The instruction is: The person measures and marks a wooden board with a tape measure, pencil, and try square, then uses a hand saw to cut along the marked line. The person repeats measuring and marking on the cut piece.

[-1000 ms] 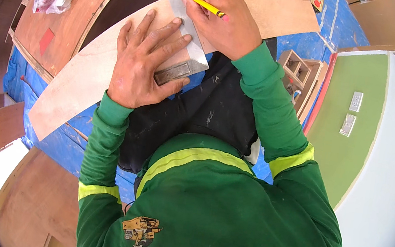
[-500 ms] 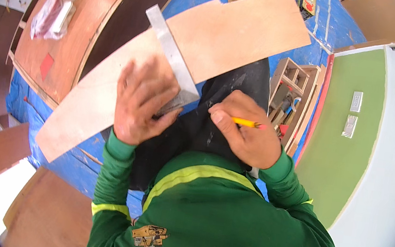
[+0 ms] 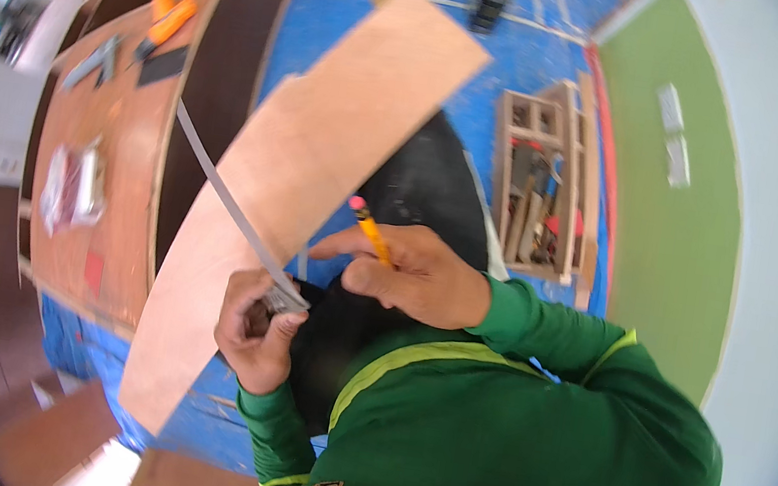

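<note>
A long pale plywood board (image 3: 308,147) with a curved edge lies slantwise across my dark-trousered lap. My left hand (image 3: 255,336) is closed round the thick stock of a metal try square (image 3: 233,206), beside the board's near edge. The square's blade stretches across the board to the upper left, seen nearly edge-on. In my right hand (image 3: 429,278) is a yellow pencil (image 3: 373,239), its pink eraser end pointing up and left. The right index finger reaches toward the board's near edge. My hand hides the pencil's tip.
On the right, a wooden toolbox (image 3: 497,194) holds several hand tools, near a green wall (image 3: 653,240). A wooden worktop (image 3: 139,148) at left carries an orange power tool (image 3: 169,21) and a plastic-wrapped bundle (image 3: 77,184). Blue sheeting (image 3: 340,27) covers the floor; a dark can (image 3: 489,4) stands on it.
My left hand has gone from lying flat over the square to gripping its stock, and the blade has turned edge-on. My right hand came left, its pencil now pointing up-left. The view has rotated.
</note>
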`<state>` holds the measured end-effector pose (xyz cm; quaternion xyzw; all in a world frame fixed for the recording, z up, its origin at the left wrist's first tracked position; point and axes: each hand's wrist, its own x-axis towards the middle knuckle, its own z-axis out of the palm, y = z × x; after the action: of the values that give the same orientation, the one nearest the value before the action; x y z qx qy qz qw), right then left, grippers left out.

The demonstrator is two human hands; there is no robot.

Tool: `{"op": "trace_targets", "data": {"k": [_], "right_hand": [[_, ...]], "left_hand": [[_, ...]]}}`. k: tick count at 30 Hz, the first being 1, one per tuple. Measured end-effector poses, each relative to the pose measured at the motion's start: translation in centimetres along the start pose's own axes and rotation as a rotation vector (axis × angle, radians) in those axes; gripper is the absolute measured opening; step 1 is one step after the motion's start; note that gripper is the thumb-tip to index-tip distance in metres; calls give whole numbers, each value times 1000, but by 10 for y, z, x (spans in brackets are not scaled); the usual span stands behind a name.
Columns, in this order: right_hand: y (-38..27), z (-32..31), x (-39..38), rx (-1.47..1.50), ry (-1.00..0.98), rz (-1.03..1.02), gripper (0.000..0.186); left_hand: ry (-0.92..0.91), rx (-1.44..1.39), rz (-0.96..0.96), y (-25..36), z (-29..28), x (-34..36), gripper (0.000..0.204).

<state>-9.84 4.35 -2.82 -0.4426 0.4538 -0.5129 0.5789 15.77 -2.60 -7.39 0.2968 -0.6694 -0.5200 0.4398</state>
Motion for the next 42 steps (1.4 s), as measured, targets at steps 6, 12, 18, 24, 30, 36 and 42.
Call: {"op": "trace_targets", "data": {"k": [6, 12, 18, 24, 30, 36, 42], "right_hand": [[5, -28, -22, -167, 310, -205, 12], [32, -84, -75, -122, 626, 74, 24], [58, -128, -114, 60, 759, 127, 29], [105, -162, -123, 89, 928, 115, 29], [151, -181, -118, -188, 938, 243, 30], [266, -190, -113, -973, 574, 610, 20], [328, -146, -120, -1030, 468, 763, 16]], "left_hand": [[-342, 480, 103, 37, 62, 27, 47], [-655, 408, 113, 34, 135, 56, 58], [-782, 341, 104, 12, 184, 59, 72], [-854, 298, 106, -14, 232, 69, 74], [-811, 391, 123, -28, 239, 64, 75], [-1089, 41, -164, 45, 182, 75, 69], [-917, -3, -195, 43, 82, 73, 94]]}}
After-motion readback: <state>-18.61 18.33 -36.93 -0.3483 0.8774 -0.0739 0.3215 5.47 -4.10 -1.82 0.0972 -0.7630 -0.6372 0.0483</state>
